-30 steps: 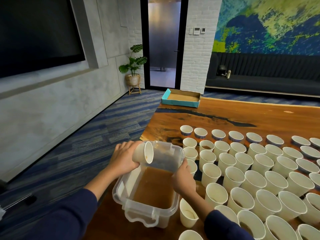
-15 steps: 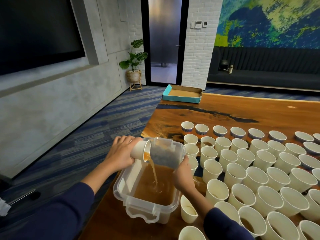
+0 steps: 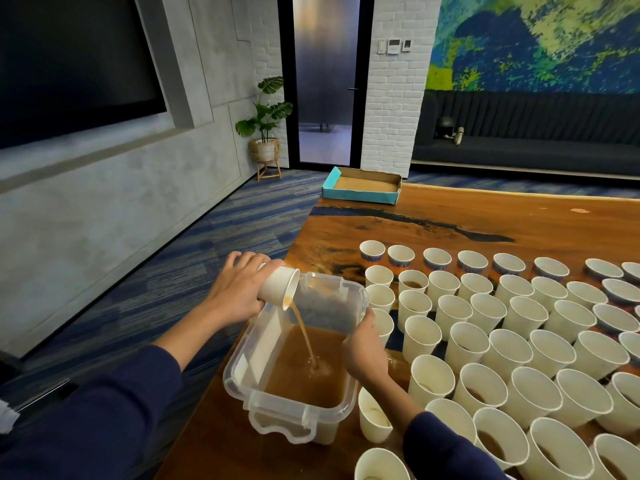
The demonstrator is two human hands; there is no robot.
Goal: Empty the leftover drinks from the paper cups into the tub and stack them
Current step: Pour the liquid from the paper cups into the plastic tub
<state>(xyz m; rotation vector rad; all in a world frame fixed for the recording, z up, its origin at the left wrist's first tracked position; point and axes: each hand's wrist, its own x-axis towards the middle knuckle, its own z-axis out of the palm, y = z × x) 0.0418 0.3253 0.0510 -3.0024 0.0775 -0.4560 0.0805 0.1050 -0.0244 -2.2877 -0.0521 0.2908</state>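
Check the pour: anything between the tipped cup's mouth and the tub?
Nothing visible. The left hand tips the paper cup over the open tub; the brown stream drops straight in. The right hand grips the tub's right rim.

Teal cardboard box [image 3: 362, 188] at wood table's [image 3: 485, 220] far edge; potted plant [image 3: 265, 129] by glass door [image 3: 325, 77]; dark sofa [image 3: 526, 140] w/ mural [image 3: 536, 39] above.

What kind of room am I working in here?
Probably an office meeting room or lounge: a long wooden table, a big dark wall screen, and a bench sofa under a mural.
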